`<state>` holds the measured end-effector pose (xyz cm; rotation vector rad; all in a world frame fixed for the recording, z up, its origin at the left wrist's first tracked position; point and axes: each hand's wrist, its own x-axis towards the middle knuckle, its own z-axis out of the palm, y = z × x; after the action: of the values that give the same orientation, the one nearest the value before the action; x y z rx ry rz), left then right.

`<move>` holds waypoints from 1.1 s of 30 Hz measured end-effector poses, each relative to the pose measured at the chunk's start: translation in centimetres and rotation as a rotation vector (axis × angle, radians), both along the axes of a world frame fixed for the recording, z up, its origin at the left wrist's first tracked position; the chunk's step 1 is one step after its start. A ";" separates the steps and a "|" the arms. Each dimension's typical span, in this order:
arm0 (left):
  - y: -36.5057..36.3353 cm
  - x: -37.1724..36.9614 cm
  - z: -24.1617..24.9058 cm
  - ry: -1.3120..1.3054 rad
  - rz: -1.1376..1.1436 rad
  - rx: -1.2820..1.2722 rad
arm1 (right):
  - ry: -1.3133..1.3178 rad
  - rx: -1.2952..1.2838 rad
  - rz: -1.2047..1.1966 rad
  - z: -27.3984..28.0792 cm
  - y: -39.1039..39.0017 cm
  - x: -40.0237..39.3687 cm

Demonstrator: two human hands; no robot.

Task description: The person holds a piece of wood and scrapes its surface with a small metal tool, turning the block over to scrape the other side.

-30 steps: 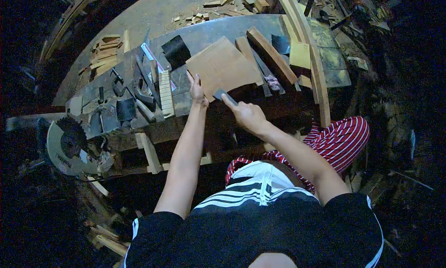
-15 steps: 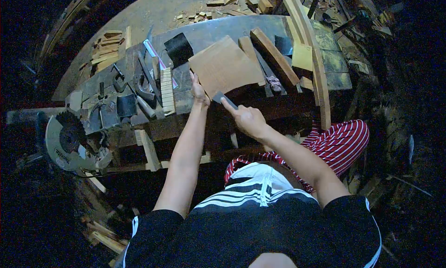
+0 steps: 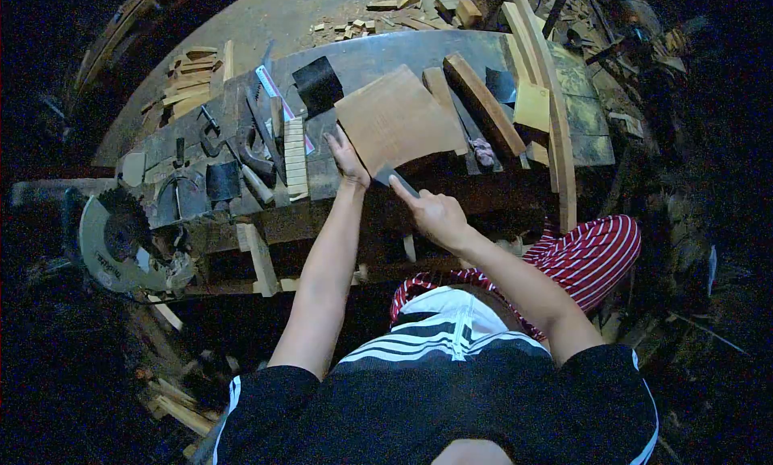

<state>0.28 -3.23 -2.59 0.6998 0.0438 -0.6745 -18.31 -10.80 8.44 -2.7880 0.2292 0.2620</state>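
Note:
A broad, thin wooden board [image 3: 398, 119] with a curved near edge lies tilted over the front of the workbench. At its near left corner my left hand [image 3: 350, 161] steadies it, palm along the left edge and one digit sticking out to the left. My right hand [image 3: 440, 217] grips a dark grey flat block of sandpaper [image 3: 388, 176], index finger stretched along its top. The block touches the board's near edge close to my left hand. Its underside is hidden.
Left on the workbench [image 3: 322, 171] lie a clamp [image 3: 211, 135], a pale slatted wood strip [image 3: 295, 159] and black sandpaper [image 3: 318, 85]. A circular saw [image 3: 113, 239] sits far left. Wooden bars [image 3: 483, 103] and a long curved timber [image 3: 557, 103] lie right.
The whole view has shifted slightly, moving the bench items a little right and down. A digit of my left hand now stands farther from the board. The block stays at the near edge.

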 end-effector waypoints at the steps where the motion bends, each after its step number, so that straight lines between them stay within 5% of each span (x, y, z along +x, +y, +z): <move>1: -0.1 -0.3 0.6 0.063 -0.004 -0.075 | 0.007 0.000 -0.001 0.0 -0.1 0.1; 11: -0.7 -0.4 1.0 -0.081 0.136 0.153 | -0.188 -0.071 -0.029 -4.3 -0.9 10.9; 20: -1.3 -0.6 -0.9 -0.068 0.142 0.045 | -0.105 -0.086 -0.037 -1.9 -0.9 6.5; 23: -1.7 -0.9 -0.4 -0.133 0.221 0.245 | -0.055 -0.057 -0.039 -3.2 -1.2 9.8; 25: -1.6 -0.4 -2.9 -0.240 0.270 0.398 | -0.091 -0.047 -0.020 -3.7 -1.3 12.7; 30: -2.0 1.4 -12.5 -0.273 0.334 0.278 | -0.161 -0.030 -0.011 -3.9 -1.6 14.3; 33: -1.1 2.0 -14.8 -1.051 0.236 1.458 | -0.040 -0.031 -0.025 -2.7 -2.1 9.4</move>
<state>2.28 -4.38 -17.42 2.3366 -0.3866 0.1470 -8.95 -12.86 5.72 -2.8164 0.2604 0.1978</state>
